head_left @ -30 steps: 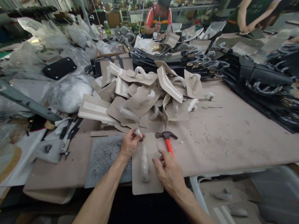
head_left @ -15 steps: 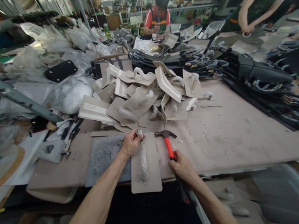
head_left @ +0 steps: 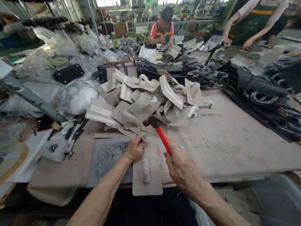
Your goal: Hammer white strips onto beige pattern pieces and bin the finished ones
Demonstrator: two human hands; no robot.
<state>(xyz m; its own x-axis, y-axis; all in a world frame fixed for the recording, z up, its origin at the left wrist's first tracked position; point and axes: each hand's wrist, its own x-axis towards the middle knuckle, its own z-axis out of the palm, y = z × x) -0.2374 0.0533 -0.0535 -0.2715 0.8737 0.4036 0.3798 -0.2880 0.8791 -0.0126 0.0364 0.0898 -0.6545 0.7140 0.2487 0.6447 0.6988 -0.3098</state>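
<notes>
A beige panel point(head_left: 154, 179) with a plastic-wrapped handle point(head_left: 146, 165) lies near the table's front edge, partly over the grey, scuffed slab point(head_left: 109, 159). My left hand point(head_left: 135, 148) is closed at the handle's far end around a short metal rod point(head_left: 144, 138) with a round top; its lower part is hidden. My right hand point(head_left: 178, 162) grips the red handle of a claw hammer point(head_left: 165, 139). The hammer's dark head is raised just beyond and above the rod, apart from it and slightly blurred.
Similar beige panels with wrapped handles point(head_left: 142, 106) are heaped just beyond my hands. Black bag pieces point(head_left: 262, 82) are stacked at the back right, and clear plastic bags point(head_left: 76, 94) lie at left. A metal bar point(head_left: 34, 97) slants in from the left. Two people work across the table.
My right hand has lifted the hammer up and to the left, from beside the panel to above its far end. My left hand keeps its hold. The view has shifted slightly.
</notes>
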